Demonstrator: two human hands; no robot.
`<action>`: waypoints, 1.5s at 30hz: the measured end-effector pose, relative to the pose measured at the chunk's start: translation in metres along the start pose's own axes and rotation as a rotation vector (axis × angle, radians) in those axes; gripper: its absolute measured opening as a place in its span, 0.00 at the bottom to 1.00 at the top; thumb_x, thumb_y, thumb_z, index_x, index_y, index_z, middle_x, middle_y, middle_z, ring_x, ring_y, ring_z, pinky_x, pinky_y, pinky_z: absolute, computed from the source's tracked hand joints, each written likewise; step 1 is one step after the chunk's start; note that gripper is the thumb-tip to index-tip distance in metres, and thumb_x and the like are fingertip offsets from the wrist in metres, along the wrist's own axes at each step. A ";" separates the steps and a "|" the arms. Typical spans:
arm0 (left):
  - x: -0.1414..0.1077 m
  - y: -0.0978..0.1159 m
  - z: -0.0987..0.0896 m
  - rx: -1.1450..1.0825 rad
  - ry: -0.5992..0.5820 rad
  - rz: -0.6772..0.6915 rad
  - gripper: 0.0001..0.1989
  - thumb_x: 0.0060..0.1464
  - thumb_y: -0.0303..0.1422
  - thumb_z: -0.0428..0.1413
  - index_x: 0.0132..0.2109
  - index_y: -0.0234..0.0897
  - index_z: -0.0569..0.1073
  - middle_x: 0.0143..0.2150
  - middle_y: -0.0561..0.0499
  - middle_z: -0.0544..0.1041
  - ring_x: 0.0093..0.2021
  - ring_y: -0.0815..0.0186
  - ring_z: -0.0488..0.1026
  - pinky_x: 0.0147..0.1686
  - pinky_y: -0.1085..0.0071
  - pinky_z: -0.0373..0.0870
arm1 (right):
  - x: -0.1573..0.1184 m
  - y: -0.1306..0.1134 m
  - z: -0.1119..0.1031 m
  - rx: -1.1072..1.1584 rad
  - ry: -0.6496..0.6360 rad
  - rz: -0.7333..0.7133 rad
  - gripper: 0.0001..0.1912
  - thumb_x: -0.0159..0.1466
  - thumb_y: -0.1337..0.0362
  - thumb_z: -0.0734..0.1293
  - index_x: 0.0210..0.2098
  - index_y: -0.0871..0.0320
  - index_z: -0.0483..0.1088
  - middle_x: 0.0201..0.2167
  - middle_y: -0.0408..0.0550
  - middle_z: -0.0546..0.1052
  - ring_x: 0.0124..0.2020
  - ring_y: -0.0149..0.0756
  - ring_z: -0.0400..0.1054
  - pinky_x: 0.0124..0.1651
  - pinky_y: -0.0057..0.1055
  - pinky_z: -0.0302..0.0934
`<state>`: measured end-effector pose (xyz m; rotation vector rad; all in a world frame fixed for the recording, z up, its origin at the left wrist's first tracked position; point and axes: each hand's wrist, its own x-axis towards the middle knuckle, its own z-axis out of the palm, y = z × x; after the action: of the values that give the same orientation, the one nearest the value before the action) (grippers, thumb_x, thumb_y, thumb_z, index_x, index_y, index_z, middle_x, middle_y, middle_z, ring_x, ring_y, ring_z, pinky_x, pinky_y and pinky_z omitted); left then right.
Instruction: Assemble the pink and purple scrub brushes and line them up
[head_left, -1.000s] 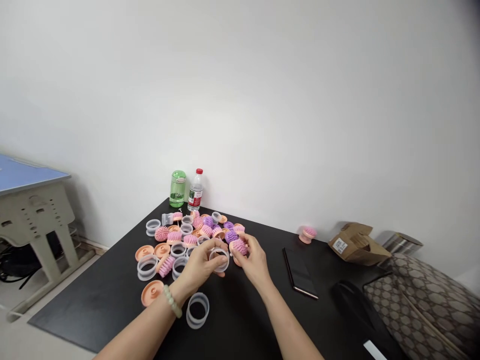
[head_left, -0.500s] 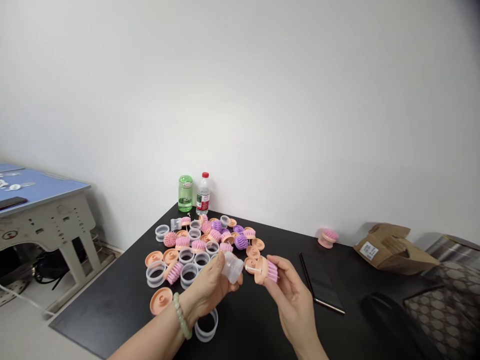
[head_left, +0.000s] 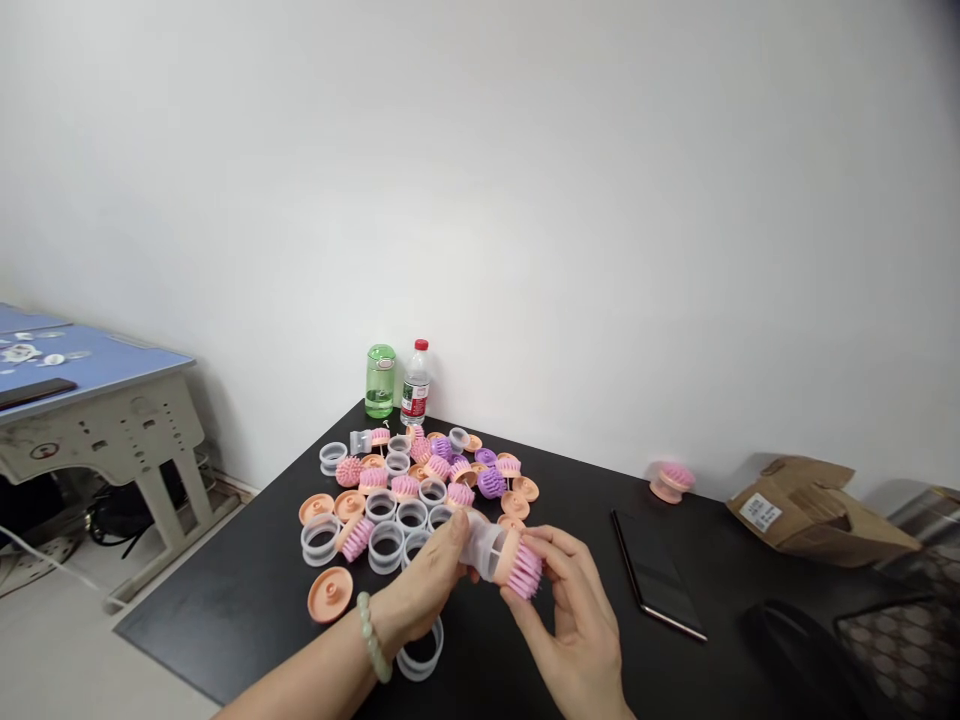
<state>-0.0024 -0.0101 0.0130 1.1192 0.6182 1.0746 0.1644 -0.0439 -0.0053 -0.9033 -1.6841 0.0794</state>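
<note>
We note the left hand point(head_left: 429, 578) curled around a translucent cup point(head_left: 480, 546), thumb on top, and the right hand point(head_left: 576, 612) pinching a pink-bristled brush head point(head_left: 521, 567) with its fingers. We observe both pieces end to end above the black table point(head_left: 247, 622), cup mouth toward the peach base; we cannot tell whether they touch. We record clear rings point(head_left: 319, 556) and peach discs point(head_left: 330, 597) to the left; a phone point(head_left: 658, 580) lies right.
</note>
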 end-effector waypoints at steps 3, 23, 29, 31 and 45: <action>-0.003 -0.001 -0.002 0.135 -0.017 0.075 0.30 0.56 0.62 0.48 0.39 0.36 0.69 0.36 0.51 0.67 0.36 0.66 0.62 0.36 0.70 0.62 | -0.001 0.000 0.000 -0.015 -0.007 -0.014 0.17 0.65 0.65 0.69 0.53 0.53 0.69 0.49 0.56 0.70 0.49 0.47 0.72 0.49 0.43 0.72; -0.007 0.011 0.000 0.623 -0.037 0.208 0.19 0.65 0.49 0.43 0.41 0.38 0.65 0.37 0.51 0.66 0.37 0.63 0.62 0.41 0.65 0.60 | 0.004 -0.002 -0.004 0.027 -0.047 0.022 0.16 0.63 0.66 0.71 0.50 0.53 0.73 0.53 0.57 0.70 0.54 0.50 0.70 0.51 0.43 0.72; -0.008 0.013 -0.003 0.512 -0.201 0.373 0.17 0.58 0.42 0.59 0.50 0.38 0.69 0.44 0.49 0.67 0.42 0.62 0.64 0.43 0.67 0.61 | 0.008 -0.004 0.002 0.653 -0.148 0.693 0.19 0.66 0.49 0.67 0.29 0.59 0.73 0.33 0.51 0.74 0.25 0.33 0.68 0.20 0.27 0.67; -0.006 0.012 -0.003 0.391 -0.207 0.361 0.18 0.55 0.41 0.63 0.48 0.39 0.70 0.45 0.49 0.68 0.44 0.62 0.65 0.44 0.67 0.62 | 0.009 -0.003 0.002 0.777 -0.160 0.775 0.21 0.65 0.46 0.66 0.33 0.58 0.73 0.28 0.48 0.73 0.23 0.32 0.67 0.20 0.27 0.66; -0.003 0.015 0.003 -0.032 -0.141 0.144 0.21 0.44 0.36 0.71 0.43 0.37 0.72 0.40 0.52 0.70 0.37 0.68 0.67 0.36 0.72 0.63 | 0.006 0.013 -0.009 0.202 -0.177 0.418 0.25 0.63 0.53 0.69 0.57 0.52 0.65 0.43 0.50 0.81 0.39 0.43 0.78 0.40 0.35 0.74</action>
<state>-0.0066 -0.0133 0.0281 1.2140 0.4125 1.1140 0.1782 -0.0350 -0.0037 -1.1042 -1.5888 0.6163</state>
